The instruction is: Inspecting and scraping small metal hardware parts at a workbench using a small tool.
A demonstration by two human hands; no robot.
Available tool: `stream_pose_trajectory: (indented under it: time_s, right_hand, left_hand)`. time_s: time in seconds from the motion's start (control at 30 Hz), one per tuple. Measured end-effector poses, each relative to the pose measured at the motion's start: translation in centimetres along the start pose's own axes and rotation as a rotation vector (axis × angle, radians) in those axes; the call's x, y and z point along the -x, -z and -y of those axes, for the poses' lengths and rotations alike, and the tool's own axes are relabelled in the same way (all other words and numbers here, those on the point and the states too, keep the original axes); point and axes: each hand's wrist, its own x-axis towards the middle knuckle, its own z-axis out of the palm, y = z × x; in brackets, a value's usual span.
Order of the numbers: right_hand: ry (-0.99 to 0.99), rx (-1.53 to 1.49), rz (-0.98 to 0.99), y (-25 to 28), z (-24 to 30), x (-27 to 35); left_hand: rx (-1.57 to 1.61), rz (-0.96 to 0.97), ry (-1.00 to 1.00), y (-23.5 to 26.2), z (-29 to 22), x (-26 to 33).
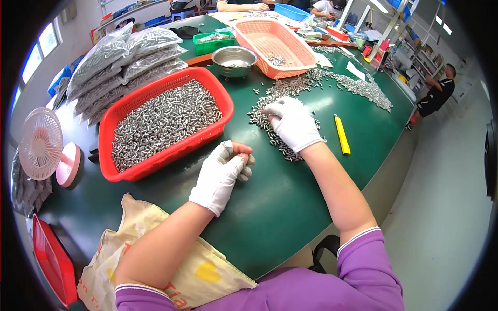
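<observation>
My left hand point(218, 176), in a white glove with bare fingertips, is held above the green table point(259, 207). Its thumb and fingers are pressed together; whatever may be between them is hidden. Over a loose spread of small shiny metal pins point(259, 111), my right hand point(294, 124) bends its gloved fingers inward with the tips at the pile. I cannot make out a part in its grip. To the left of both hands stands a red plastic basket point(105, 155) holding a thick layer of the same small metal pieces point(166, 124).
A yellow pen-like tool point(342, 136) lies right of my right hand. Farther back are a steel bowl point(234, 57), a pink basket point(290, 41) and a green tray point(212, 44). Filled plastic bags point(124, 57) are stacked left, near a pink fan point(42, 142). A cloth bag point(218, 269) lies under my left forearm.
</observation>
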Motion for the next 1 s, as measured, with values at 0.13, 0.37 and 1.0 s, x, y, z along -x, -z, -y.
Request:
stream_pose_trajectory:
  time_s: [0.13,0.37,1.0]
  right_hand:
    - [0.291,0.022,-0.099,-0.6,1.0,-0.2]
    - [0.274,-0.089,-0.010,-0.5,1.2,0.2]
    - [0.001,-0.926,0.366,2.1,4.6,0.7]
  left_hand:
    - [0.008,-0.022,0.013,-0.1,-0.2,-0.1]
    - [0.083,-0.046,0.051,-0.2,-0.5,-0.2]
    - [0.129,-0.054,0.063,0.2,-1.0,-0.2]
